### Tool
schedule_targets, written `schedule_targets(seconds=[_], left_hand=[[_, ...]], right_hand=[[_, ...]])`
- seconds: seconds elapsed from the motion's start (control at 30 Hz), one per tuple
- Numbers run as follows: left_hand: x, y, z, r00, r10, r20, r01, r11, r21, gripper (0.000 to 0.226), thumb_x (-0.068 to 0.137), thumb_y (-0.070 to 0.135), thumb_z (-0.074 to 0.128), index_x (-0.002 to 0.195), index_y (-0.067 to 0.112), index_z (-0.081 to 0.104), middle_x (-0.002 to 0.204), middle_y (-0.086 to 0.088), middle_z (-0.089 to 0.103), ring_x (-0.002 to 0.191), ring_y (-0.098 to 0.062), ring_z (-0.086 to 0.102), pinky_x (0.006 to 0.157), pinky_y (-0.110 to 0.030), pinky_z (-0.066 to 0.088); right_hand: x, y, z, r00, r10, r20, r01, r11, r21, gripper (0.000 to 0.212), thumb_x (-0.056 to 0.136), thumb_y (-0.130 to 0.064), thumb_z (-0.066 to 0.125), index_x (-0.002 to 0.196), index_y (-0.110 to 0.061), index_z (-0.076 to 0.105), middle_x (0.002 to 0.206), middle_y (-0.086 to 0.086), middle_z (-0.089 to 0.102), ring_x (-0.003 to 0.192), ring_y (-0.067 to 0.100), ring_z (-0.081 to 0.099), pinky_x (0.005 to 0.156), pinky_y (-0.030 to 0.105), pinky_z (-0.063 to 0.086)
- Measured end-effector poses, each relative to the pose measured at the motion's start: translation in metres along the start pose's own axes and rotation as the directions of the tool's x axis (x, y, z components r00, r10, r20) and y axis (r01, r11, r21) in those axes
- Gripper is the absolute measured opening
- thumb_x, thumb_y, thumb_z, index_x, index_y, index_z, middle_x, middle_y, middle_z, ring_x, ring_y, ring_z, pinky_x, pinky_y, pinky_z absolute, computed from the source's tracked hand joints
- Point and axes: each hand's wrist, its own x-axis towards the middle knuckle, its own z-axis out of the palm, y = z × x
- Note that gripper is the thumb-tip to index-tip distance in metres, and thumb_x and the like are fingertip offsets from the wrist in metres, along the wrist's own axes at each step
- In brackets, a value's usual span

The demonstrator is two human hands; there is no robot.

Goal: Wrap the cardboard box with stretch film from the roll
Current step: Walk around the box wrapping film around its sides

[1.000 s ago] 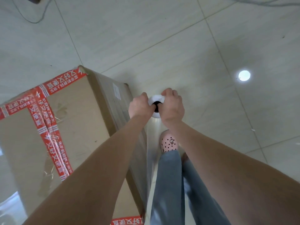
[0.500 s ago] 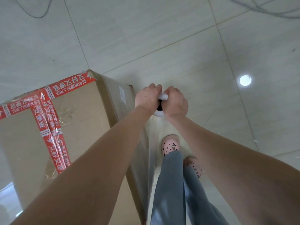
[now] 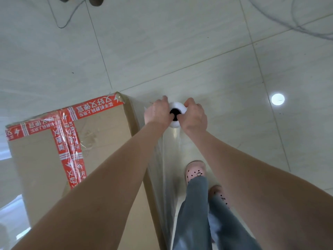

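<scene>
The cardboard box point(image 3: 100, 159) stands on the tiled floor point(image 3: 216, 60) at the person's left, its top crossed with red tape point(image 3: 70, 141); over the last second its far right corner has drawn closer to the hands, so the person has walked forward along its right side; the stretch film point(image 3: 167, 177) hangs as a clear sheet down that side, which suggests this face is nearly covered and the far corner is the next turn; the roll point(image 3: 177, 112) stands upright just beyond that corner, white end and black core facing up; both arms reach straight out; the left hand point(image 3: 157, 112) and right hand point(image 3: 193, 116) grip the roll's top end from either side, fingers curled, thumbs seemingly hooked at the core.
</scene>
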Motion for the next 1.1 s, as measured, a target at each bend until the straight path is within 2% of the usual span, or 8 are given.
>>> schedule_targets(seconds=[0.1,0.2,0.33,0.57,0.8,0.87,0.97,1.1], left_hand=[[0.007,0.004,-0.003,0.964,0.267,-0.013,-0.261,0.951,0.168,0.029,0.086,0.012,0.054,0.114,0.011,0.047,0.109,-0.009,0.050,0.098,-0.028,0.053,0.058,-0.035,0.036],[0.015,0.009,-0.004,0.936,0.353,-0.002,-0.343,0.911,0.229,0.024,0.085,0.012,0.052,0.109,0.012,0.051,0.110,-0.008,0.050,0.101,-0.025,0.052,0.061,-0.033,0.034],[0.028,0.013,-0.010,0.937,0.348,0.013,-0.340,0.905,0.257,0.021,0.087,0.012,0.050,0.107,0.012,0.052,0.107,-0.008,0.053,0.097,-0.028,0.057,0.063,-0.033,0.035],[0.046,-0.006,-0.031,0.993,0.121,-0.005,-0.120,0.986,0.120,0.010,0.082,0.017,0.054,0.088,0.016,0.046,0.086,-0.008,0.051,0.089,-0.034,0.059,0.060,-0.032,0.035],[0.061,-0.033,-0.052,0.987,-0.157,-0.010,0.158,0.984,0.084,0.023,0.084,0.033,0.058,0.095,0.015,0.051,0.090,-0.009,0.058,0.083,-0.030,0.056,0.061,-0.030,0.037],[0.063,-0.037,-0.056,0.989,-0.145,0.001,0.144,0.982,0.119,0.028,0.085,0.032,0.059,0.105,0.013,0.052,0.097,-0.010,0.060,0.087,-0.031,0.058,0.062,-0.031,0.038],[0.066,-0.038,-0.061,0.999,0.019,0.030,-0.023,0.991,0.131,0.033,0.086,0.015,0.057,0.118,0.013,0.047,0.110,-0.010,0.055,0.097,-0.032,0.058,0.065,-0.033,0.040],[0.070,-0.031,-0.063,0.989,0.140,0.037,-0.145,0.962,0.231,0.029,0.084,0.008,0.054,0.113,0.015,0.050,0.106,-0.007,0.053,0.094,-0.028,0.057,0.058,-0.032,0.033]], right_hand=[[0.001,-0.003,0.006,1.000,0.007,0.004,-0.007,1.000,-0.026,0.025,0.082,-0.017,0.057,0.107,-0.021,0.052,0.103,0.008,0.051,0.083,0.032,0.057,0.065,0.032,0.039],[0.007,-0.005,0.006,1.000,-0.013,-0.019,0.012,0.998,-0.062,0.021,0.083,-0.021,0.053,0.104,-0.023,0.054,0.099,0.006,0.049,0.074,0.029,0.050,0.062,0.031,0.035],[0.016,-0.009,-0.002,0.997,-0.072,-0.013,0.069,0.988,-0.135,0.020,0.084,-0.019,0.051,0.103,-0.021,0.055,0.098,0.005,0.052,0.075,0.027,0.051,0.061,0.032,0.035],[0.034,-0.038,-0.008,0.963,-0.268,-0.011,0.261,0.949,-0.178,0.025,0.083,-0.012,0.055,0.108,-0.015,0.058,0.110,0.008,0.052,0.097,0.030,0.054,0.064,0.032,0.036],[0.052,-0.061,0.006,0.988,-0.058,0.146,0.061,0.998,-0.016,0.046,0.081,-0.034,0.065,0.118,-0.016,0.045,0.109,0.008,0.054,0.094,0.030,0.059,0.068,0.030,0.037],[0.055,-0.068,0.010,0.985,-0.023,0.172,0.023,1.000,0.003,0.038,0.081,-0.032,0.064,0.112,-0.017,0.047,0.100,0.005,0.057,0.087,0.028,0.059,0.065,0.029,0.038],[0.056,-0.076,0.013,0.983,0.019,0.184,-0.021,1.000,0.010,0.025,0.079,-0.025,0.063,0.100,-0.019,0.051,0.079,-0.003,0.052,0.075,0.024,0.056,0.058,0.027,0.038],[0.060,-0.081,0.011,0.980,0.022,0.199,-0.020,1.000,-0.015,0.015,0.082,-0.026,0.059,0.091,-0.017,0.050,0.077,-0.003,0.051,0.073,0.024,0.054,0.057,0.027,0.037]])
